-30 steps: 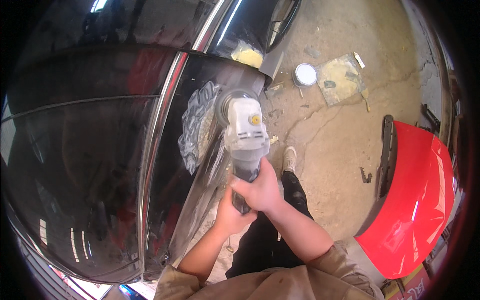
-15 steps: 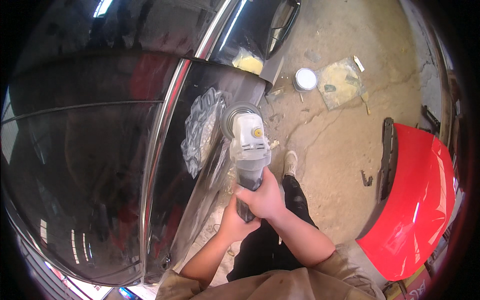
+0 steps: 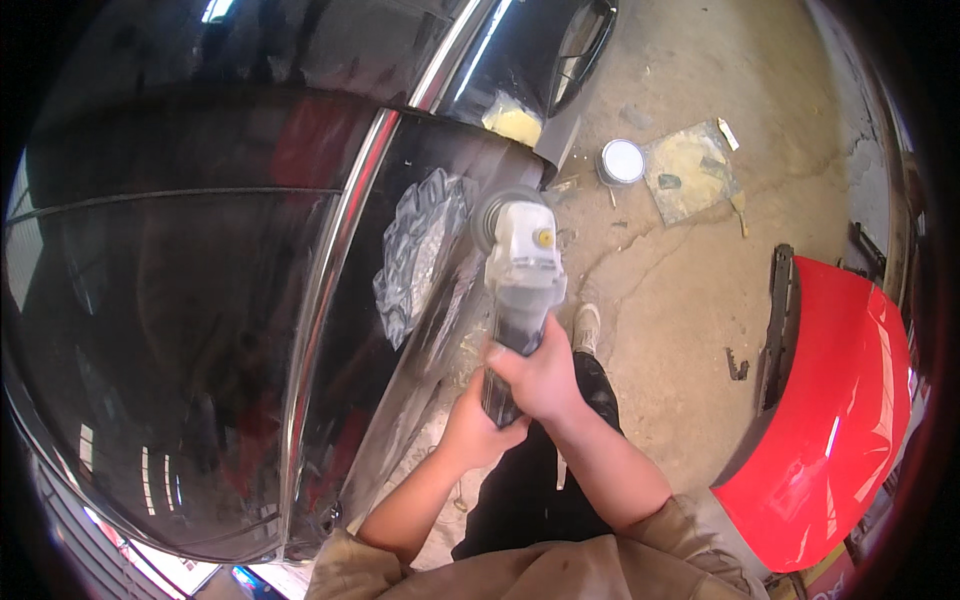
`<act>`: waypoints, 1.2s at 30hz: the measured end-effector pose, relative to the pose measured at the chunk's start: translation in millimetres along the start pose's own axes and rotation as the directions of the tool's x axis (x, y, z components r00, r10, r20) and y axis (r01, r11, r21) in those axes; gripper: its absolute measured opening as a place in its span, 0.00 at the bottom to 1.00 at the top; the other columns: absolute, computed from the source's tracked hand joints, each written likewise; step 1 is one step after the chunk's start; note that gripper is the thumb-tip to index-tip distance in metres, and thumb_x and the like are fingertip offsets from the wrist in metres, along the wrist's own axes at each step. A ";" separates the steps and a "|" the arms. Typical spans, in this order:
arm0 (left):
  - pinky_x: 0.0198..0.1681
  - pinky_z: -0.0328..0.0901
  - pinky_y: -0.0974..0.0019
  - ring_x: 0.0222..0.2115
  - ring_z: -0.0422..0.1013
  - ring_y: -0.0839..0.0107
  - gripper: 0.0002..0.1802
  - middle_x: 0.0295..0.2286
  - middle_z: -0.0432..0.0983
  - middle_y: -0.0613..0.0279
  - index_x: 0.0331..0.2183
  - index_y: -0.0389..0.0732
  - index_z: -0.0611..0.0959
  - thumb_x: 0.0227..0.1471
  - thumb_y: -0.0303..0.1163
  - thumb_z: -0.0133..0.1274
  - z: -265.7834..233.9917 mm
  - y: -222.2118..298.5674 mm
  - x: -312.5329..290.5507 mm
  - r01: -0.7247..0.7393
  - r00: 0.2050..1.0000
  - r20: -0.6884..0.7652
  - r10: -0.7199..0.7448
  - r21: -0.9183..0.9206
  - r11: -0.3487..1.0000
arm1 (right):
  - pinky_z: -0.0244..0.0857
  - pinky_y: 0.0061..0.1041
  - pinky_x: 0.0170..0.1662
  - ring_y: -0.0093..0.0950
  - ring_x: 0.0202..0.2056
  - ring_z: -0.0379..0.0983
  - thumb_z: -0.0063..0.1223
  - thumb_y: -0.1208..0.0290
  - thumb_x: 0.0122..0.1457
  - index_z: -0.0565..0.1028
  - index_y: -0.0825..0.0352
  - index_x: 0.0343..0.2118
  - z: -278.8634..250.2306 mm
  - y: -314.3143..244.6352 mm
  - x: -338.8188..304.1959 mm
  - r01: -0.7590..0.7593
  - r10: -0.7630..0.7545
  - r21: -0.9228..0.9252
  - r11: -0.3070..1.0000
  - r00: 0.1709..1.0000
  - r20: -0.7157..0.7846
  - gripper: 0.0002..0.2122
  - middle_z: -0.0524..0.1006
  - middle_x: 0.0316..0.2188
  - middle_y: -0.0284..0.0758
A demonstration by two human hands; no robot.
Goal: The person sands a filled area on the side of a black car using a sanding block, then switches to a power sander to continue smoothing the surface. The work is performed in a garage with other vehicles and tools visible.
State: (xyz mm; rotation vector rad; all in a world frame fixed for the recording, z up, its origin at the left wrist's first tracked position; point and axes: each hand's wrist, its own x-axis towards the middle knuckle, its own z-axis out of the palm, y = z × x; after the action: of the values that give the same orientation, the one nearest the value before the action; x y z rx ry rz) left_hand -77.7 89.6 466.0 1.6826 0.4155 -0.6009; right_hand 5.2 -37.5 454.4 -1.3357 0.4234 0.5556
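Observation:
Both hands are wrapped around an angle grinder point(image 3: 527, 270) with a grey-white head and a dark body. My right hand point(image 3: 542, 375) grips the body behind the head. My left hand point(image 3: 478, 420) closes around its rear end, close to the right one. The grinder's round disc point(image 3: 492, 218) stands at the lower side of a black car point(image 3: 220, 330), by the right edge of a scuffed, bare grey patch point(image 3: 425, 250). Whether the disc touches the metal is hard to tell. Its rim looks blurred.
Yellowish filler point(image 3: 513, 122) marks the panel further ahead. On the concrete floor stand a round can point(image 3: 622, 161) and a filler-smeared board point(image 3: 690, 175). A red car panel point(image 3: 820, 420) lies at the right beside a dark strip point(image 3: 776, 325). My shoe point(image 3: 588, 327) is near the grinder.
The grinder and both hands have shifted slightly to the right, away from the bare patch. The whole view has also turned a little. Both hands keep their grip.

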 end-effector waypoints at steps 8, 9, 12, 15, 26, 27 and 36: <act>0.52 0.68 0.59 0.46 0.74 0.63 0.39 0.43 0.76 0.54 0.55 0.36 0.68 0.42 0.28 0.68 8.7 0.8 -9.1 -0.050 0.998 -0.042 0.048 -0.048 0.998 | 0.70 0.33 0.51 0.32 0.45 0.78 0.71 0.65 0.49 0.70 0.72 0.52 0.4 1.2 -11.0 0.040 -0.039 -0.037 0.999 0.999 0.023 0.30 0.80 0.43 0.43; 0.52 0.67 0.60 0.47 0.74 0.65 0.40 0.44 0.76 0.54 0.56 0.36 0.68 0.42 0.27 0.68 6.5 0.6 -8.6 -0.050 0.998 -0.034 0.048 -0.057 0.997 | 0.70 0.33 0.52 0.32 0.45 0.78 0.71 0.65 0.48 0.69 0.72 0.53 2.2 0.2 -8.6 0.099 -0.099 -0.013 0.995 0.994 0.046 0.31 0.80 0.43 0.43; 0.52 0.68 0.61 0.46 0.74 0.66 0.39 0.44 0.76 0.56 0.55 0.36 0.68 0.42 0.26 0.68 -1.1 0.4 -3.0 -0.055 0.998 -0.035 0.054 -0.013 0.998 | 0.70 0.33 0.51 0.32 0.45 0.78 0.71 0.64 0.49 0.69 0.72 0.53 5.6 -3.4 -1.8 0.063 -0.062 -0.031 0.997 0.997 0.048 0.31 0.80 0.43 0.43; 0.53 0.67 0.62 0.47 0.72 0.70 0.42 0.46 0.74 0.58 0.58 0.36 0.66 0.43 0.23 0.66 -4.2 1.4 -0.2 -0.037 0.999 0.039 0.037 -0.008 0.999 | 0.70 0.33 0.51 0.32 0.45 0.79 0.70 0.64 0.49 0.69 0.72 0.53 5.7 -7.2 0.5 0.028 -0.026 -0.046 0.999 0.998 0.051 0.31 0.81 0.43 0.43; 0.51 0.69 0.59 0.46 0.76 0.62 0.40 0.44 0.78 0.52 0.55 0.36 0.68 0.41 0.29 0.69 -13.0 0.4 6.5 -0.078 0.997 -0.022 0.078 0.020 0.997 | 0.70 0.33 0.52 0.32 0.46 0.78 0.70 0.65 0.50 0.69 0.72 0.53 14.4 -6.4 5.9 0.076 -0.076 -0.013 0.997 0.997 0.021 0.30 0.80 0.44 0.42; 0.51 0.69 0.59 0.46 0.76 0.62 0.40 0.44 0.78 0.52 0.55 0.36 0.68 0.41 0.29 0.69 -12.5 -1.8 3.3 -0.064 0.998 -0.028 0.065 0.015 0.998 | 0.70 0.33 0.52 0.32 0.47 0.78 0.70 0.65 0.50 0.69 0.72 0.53 14.6 -4.1 3.5 0.057 -0.057 -0.013 0.998 0.998 0.018 0.30 0.80 0.44 0.42; 0.52 0.69 0.58 0.48 0.76 0.58 0.43 0.45 0.78 0.48 0.55 0.35 0.66 0.40 0.29 0.70 1.7 -56.9 -59.1 -0.054 0.995 -0.084 0.057 0.038 0.998 | 0.70 0.35 0.53 0.36 0.48 0.79 0.71 0.62 0.48 0.68 0.73 0.55 18.7 38.6 -46.7 -0.015 0.038 -0.135 0.991 0.984 0.174 0.34 0.80 0.45 0.46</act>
State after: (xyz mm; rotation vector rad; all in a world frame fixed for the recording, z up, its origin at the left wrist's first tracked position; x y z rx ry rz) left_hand -158.2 102.3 456.0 1.7529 0.4201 -0.4997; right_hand -55.8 -20.2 455.0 -1.3963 0.2626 0.7288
